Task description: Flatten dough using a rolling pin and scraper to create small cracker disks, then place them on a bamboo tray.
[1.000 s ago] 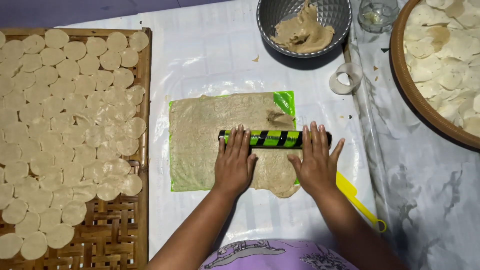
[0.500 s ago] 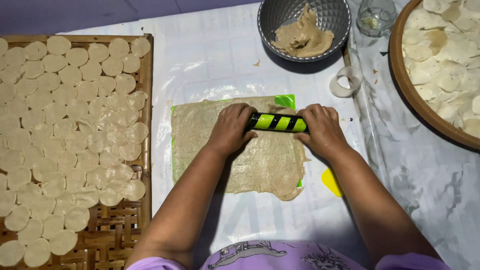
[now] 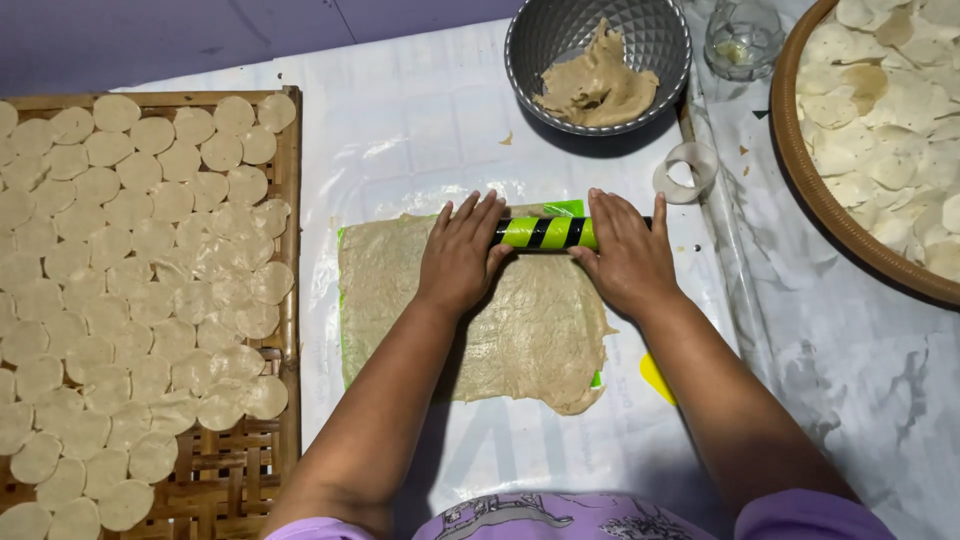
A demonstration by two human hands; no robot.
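Observation:
A thin sheet of tan dough lies flattened on a green mat on the plastic-covered table. Across its far edge rests a green and black striped roller. My left hand presses palm-down on the roller's left end, fingers stretched forward. On the right end sits my right hand, also flat with fingers extended. Both arms reach straight out over the dough.
A woven bamboo tray at the left holds several round dough discs. A grey metal bowl with a dough lump stands at the back. A round basket of discs is at right, with a small glass and a white ring cutter nearby.
Both hands have pushed the roller away from me, from the middle of the dough sheet to its far edge. The dough now looks wider and thinner.

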